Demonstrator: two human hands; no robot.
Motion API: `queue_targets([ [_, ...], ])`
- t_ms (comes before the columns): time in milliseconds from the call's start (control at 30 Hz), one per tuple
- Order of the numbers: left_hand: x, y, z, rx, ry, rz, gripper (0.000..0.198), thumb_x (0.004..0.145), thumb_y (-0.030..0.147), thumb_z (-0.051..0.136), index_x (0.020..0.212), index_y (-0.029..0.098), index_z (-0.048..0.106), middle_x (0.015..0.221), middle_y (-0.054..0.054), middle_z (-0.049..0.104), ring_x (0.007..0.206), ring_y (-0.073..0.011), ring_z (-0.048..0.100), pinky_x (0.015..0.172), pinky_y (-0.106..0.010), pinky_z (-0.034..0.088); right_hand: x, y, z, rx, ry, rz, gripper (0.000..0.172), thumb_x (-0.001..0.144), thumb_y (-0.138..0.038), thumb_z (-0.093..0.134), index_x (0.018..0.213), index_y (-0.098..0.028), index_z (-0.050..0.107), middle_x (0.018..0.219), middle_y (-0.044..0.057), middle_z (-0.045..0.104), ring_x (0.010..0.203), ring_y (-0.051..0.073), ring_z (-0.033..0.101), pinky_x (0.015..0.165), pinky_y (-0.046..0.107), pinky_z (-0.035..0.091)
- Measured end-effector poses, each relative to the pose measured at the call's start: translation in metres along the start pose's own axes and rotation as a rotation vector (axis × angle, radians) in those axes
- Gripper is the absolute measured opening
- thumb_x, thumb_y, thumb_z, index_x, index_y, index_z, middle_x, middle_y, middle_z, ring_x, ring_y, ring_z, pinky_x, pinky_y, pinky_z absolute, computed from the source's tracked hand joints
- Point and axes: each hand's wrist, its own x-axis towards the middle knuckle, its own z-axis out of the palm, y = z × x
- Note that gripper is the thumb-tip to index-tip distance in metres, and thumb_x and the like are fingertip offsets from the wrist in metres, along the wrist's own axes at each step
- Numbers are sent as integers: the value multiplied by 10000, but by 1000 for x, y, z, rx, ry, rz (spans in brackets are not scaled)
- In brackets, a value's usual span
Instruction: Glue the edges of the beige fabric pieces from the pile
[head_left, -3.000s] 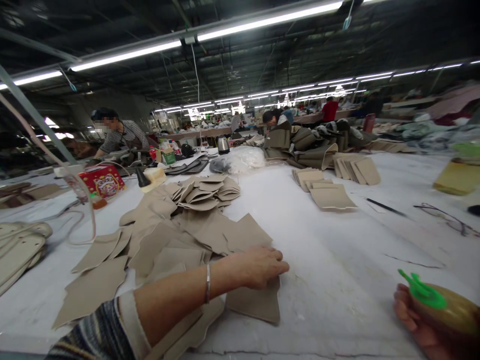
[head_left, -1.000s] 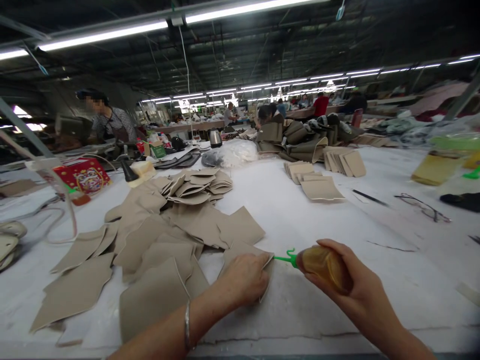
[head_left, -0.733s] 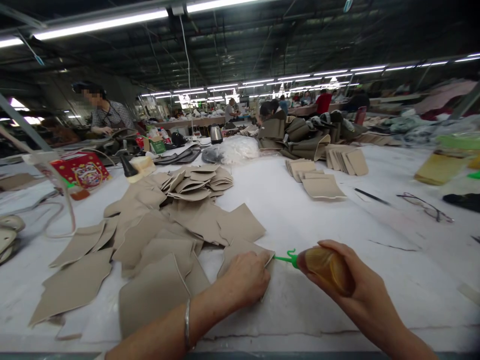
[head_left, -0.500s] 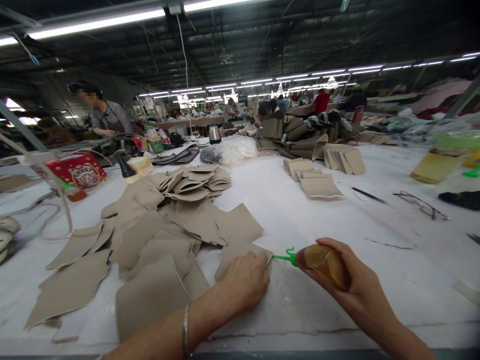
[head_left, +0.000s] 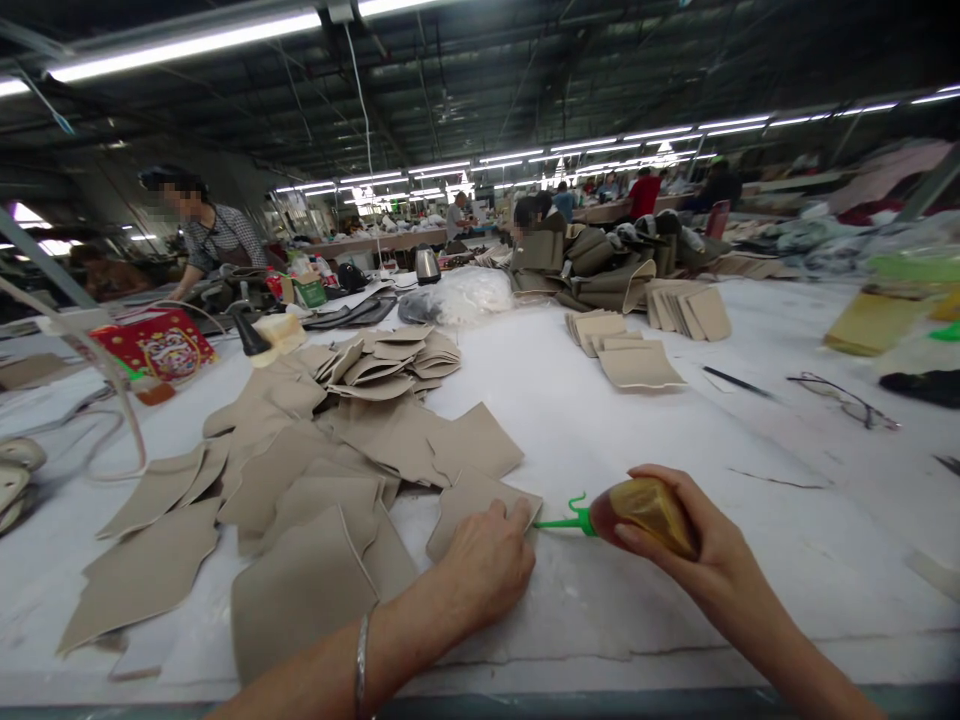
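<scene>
My right hand [head_left: 697,540] is wrapped round a squeeze bottle [head_left: 646,515] of amber liquid, tipped on its side. Its thin green nozzle points left and meets the edge of a taupe cut piece [head_left: 480,492] that looks like padded leather or fabric. With curled fingers, my left hand [head_left: 491,560] holds that piece down on the white table near its right corner. The fingertips' exact grip is partly hidden. More such pieces [head_left: 307,580] lie overlapped to the left, under and beside my left forearm.
Small stacked pieces [head_left: 637,362] sit at the back right, near a black pen [head_left: 739,382] and eyeglasses [head_left: 844,400]. A jar of yellowish liquid [head_left: 862,320] stands far right. A red box [head_left: 169,343] and hose are left. A co-worker [head_left: 217,235] stands beyond.
The nozzle tip has shifted slightly left and down along the piece's edge, and the bottle lies a little more level. My left hand stays nearly in place. The co-worker's arm has lowered.
</scene>
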Motion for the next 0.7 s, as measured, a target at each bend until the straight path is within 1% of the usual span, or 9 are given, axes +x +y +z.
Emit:
queue_targets([
  [133,-3,-2,-1,-16,-16,2,426,904,250,292,1282,178,473,1014,-124,602,860,-282,626,751,-408,503,4,1,-2,12,38,41,505,790,-522,707,1172,-266,499,977,8,619,851,224,610,745,315,480],
  [300,-7,-3,-2,-15,-29,12,434,910,265,290,1299,167,456,1030,-128,591,861,-277,618,764,-405,501,1,0,-3,53,-42,43,479,797,-516,694,1156,-262,502,976,10,627,864,223,613,753,304,486],
  [467,-9,-2,-2,-10,-45,8,441,902,253,298,1307,163,445,1049,-120,576,864,-261,611,773,-388,498,1,3,-2,44,36,42,487,776,-517,707,1140,-253,522,976,21,624,848,229,611,739,304,493],
  [500,-10,-2,-2,-12,-42,8,443,903,254,296,1311,164,444,1052,-119,574,866,-260,609,774,-386,498,0,4,-2,42,28,44,483,785,-514,702,1148,-253,518,981,22,622,853,231,610,743,306,492],
  [633,-12,-2,-1,-33,-30,8,465,920,285,290,1347,157,422,1084,-124,560,906,-267,600,804,-393,495,-8,5,-3,69,-90,46,463,829,-488,678,1186,-262,486,1022,27,615,895,237,608,773,308,489],
  [700,-12,-2,-1,-43,-39,-1,468,923,302,296,1353,160,416,1098,-123,553,925,-270,597,823,-396,490,-11,5,-3,82,-97,49,461,835,-482,676,1191,-263,482,1020,28,611,897,238,606,774,306,488],
])
